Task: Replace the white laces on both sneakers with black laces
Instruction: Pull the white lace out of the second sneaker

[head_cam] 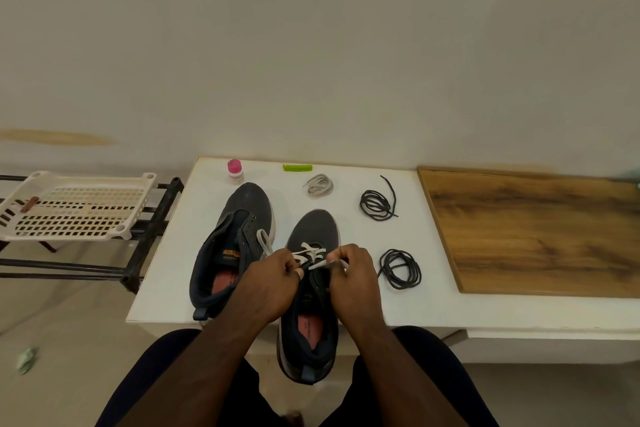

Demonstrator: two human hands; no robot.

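Nearest, two dark-clad knees at the bottom edge, bare forearms reaching forward over them. Between the forearms, the right sneaker, heel hanging off the near edge of the white table, toe pointing away, red insole showing. Over its tongue, both hands at work: left hand curled, fingers pinching the white lace on the shoe's left side; right hand likewise curled, pinching a white lace end on the shoe's right side. White lace still threaded across the upper eyelets just beyond the fingertips, one loop trailing out left of the left hand. Just left of this sneaker, the left sneaker, lying fully on the table, tongue open, eyelets bare. Right of the right sneaker, near the right hand, a black lace coiled loose on the table. Farther back and right of the sneaker's toe, a second black coil, one end straying away. Beyond the toe, a small bundle of removed white lace. Past that, near the table's far edge, a green comb, and left of it a small bottle with a pink cap, just beyond the left sneaker's toe. Well right of the sneakers, a wooden board lying on the table. Well left, off the table, a white slotted tray on a black rack.
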